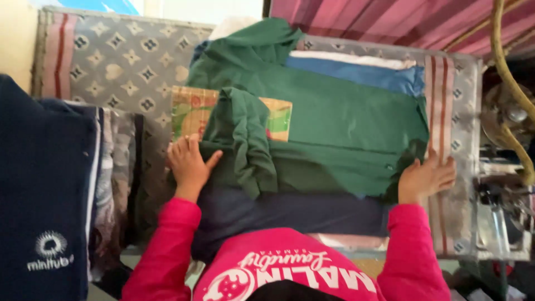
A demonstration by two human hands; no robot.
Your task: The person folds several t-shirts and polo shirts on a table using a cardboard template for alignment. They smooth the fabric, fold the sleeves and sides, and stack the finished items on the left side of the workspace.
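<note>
Green garment (334,117): I see it spread across the middle of the table (111,61), which is covered by a grey patterned cloth, one sleeve folded in over a cardboard sheet (189,114) lying on its left part.

Left hand (189,164): open, fingers spread, pressing flat on the garment's left edge beside the folded sleeve.

Right hand (426,178): open, palm down at the garment's right edge, near the table's right edge; I cannot tell whether it pinches the fabric.

Blue cloth (356,75): under the green garment, toward the far edge.

Dark navy garment (290,214): beneath, at the near edge.

Stacked dark clothes (50,184): at the left edge.
</note>
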